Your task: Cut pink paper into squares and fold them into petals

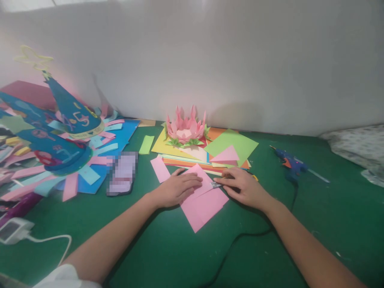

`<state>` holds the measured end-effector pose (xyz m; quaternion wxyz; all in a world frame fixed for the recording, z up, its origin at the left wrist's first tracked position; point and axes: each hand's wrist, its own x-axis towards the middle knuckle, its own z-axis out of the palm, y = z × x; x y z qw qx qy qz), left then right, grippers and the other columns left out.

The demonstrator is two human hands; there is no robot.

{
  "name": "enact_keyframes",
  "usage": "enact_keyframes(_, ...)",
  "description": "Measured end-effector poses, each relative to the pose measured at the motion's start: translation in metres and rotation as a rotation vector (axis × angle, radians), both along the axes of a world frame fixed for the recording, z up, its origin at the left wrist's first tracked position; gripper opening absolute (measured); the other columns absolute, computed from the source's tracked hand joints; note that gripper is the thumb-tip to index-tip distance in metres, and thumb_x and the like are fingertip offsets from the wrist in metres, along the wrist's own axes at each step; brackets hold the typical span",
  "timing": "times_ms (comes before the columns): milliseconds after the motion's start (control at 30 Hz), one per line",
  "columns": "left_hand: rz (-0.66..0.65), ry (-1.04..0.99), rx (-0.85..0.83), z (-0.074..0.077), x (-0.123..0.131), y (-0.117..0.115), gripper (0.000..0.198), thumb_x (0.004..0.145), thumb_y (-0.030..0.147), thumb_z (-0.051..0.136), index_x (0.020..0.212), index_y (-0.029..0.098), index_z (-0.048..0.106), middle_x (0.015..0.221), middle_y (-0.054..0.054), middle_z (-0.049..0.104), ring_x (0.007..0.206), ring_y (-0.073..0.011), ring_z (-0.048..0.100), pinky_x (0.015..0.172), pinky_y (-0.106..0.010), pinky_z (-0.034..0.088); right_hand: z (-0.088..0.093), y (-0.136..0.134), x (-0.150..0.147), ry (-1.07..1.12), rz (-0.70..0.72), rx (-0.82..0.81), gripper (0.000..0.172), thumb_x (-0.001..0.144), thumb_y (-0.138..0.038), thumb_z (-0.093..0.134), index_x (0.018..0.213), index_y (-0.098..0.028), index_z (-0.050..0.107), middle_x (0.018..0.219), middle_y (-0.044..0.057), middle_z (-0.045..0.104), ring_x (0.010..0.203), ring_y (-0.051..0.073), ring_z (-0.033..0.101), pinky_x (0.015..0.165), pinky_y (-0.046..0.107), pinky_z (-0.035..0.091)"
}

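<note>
A pink sheet of paper lies on the green table in front of me, its upper part folded over. My left hand rests flat on the folded part, fingers stretched out, pressing it down. My right hand is closed on a small cutter with a silver blade, whose tip touches the pink paper along the fold. A separate pink strip lies just left of the sheet.
A pink paper lotus sits on a stack of coloured sheets behind the hands. A blue glue gun lies to the right, its black cord running toward me. Blue paper cones with paper strips fill the left. A white charger sits near the left edge.
</note>
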<state>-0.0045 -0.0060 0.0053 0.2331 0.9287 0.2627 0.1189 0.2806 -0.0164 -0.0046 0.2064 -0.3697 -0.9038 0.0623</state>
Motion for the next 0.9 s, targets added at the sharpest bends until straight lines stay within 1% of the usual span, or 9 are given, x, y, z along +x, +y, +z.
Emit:
enact_keyframes(100,-0.004,0.006,-0.002,0.000,0.000,0.001,0.040,0.095,0.022,0.026,0.130,0.029,0.043,0.136,-0.002,0.050,0.131,-0.0157,0.037,0.112,-0.041,0.010,0.000,0.000,0.001,-0.015,-0.001,-0.013,0.029,0.088,-0.025,0.052,0.114,-0.032,0.063,0.101,0.007,0.059,0.094,0.021,0.055,0.081,0.039,0.047)
enact_keyframes(200,-0.009,0.004,0.006,0.001,0.000,0.001,0.041,0.093,0.018,0.028,0.131,0.028,0.042,0.136,-0.002,0.050,0.130,-0.0153,0.038,0.113,-0.042,0.008,0.000,0.002,0.002,-0.020,0.004,-0.028,0.030,0.091,-0.024,0.049,0.115,-0.033,0.063,0.096,0.007,0.059,0.089,0.020,0.055,0.077,0.037,0.047)
enact_keyframes(267,0.005,0.003,0.007,0.002,0.001,0.000,0.040,0.094,0.018,0.029,0.130,0.028,0.044,0.135,-0.002,0.051,0.129,-0.0147,0.040,0.114,-0.041,0.008,-0.001,0.002,0.003,-0.015,0.016,-0.040,0.030,0.091,-0.024,0.048,0.116,-0.033,0.062,0.095,0.006,0.059,0.087,0.019,0.055,0.075,0.036,0.047)
enact_keyframes(467,0.023,-0.003,-0.003,0.003,0.003,0.000,0.037,0.095,0.023,0.028,0.127,0.028,0.047,0.133,-0.002,0.053,0.126,-0.0150,0.044,0.112,-0.040,0.016,0.002,0.002,0.008,-0.002,0.035,-0.089,0.031,0.092,-0.023,0.047,0.117,-0.033,0.062,0.093,0.006,0.058,0.085,0.018,0.054,0.071,0.033,0.047)
enact_keyframes(600,0.011,-0.014,-0.006,0.002,0.001,0.001,0.038,0.095,0.022,0.029,0.128,0.028,0.046,0.133,-0.002,0.052,0.127,-0.0147,0.042,0.114,-0.041,0.013,0.002,0.001,0.009,0.003,0.038,-0.084,0.030,0.091,-0.023,0.047,0.115,-0.033,0.063,0.093,0.007,0.057,0.085,0.018,0.054,0.071,0.033,0.046)
enact_keyframes(733,0.000,-0.012,-0.021,0.003,0.000,0.002,0.039,0.094,0.019,0.030,0.129,0.027,0.045,0.133,-0.002,0.052,0.128,-0.0146,0.041,0.115,-0.043,0.009,0.002,-0.001,0.004,0.001,0.022,-0.084,0.029,0.092,-0.023,0.047,0.115,-0.032,0.063,0.092,0.006,0.057,0.085,0.018,0.053,0.073,0.034,0.045)
enact_keyframes(900,0.020,-0.011,-0.051,0.005,0.002,0.001,0.037,0.096,0.022,0.029,0.127,0.028,0.047,0.131,-0.001,0.054,0.129,-0.0141,0.041,0.115,-0.045,0.002,0.005,-0.004,-0.001,0.005,0.041,-0.093,0.030,0.092,-0.023,0.046,0.116,-0.032,0.062,0.090,0.006,0.057,0.084,0.019,0.053,0.072,0.034,0.044)
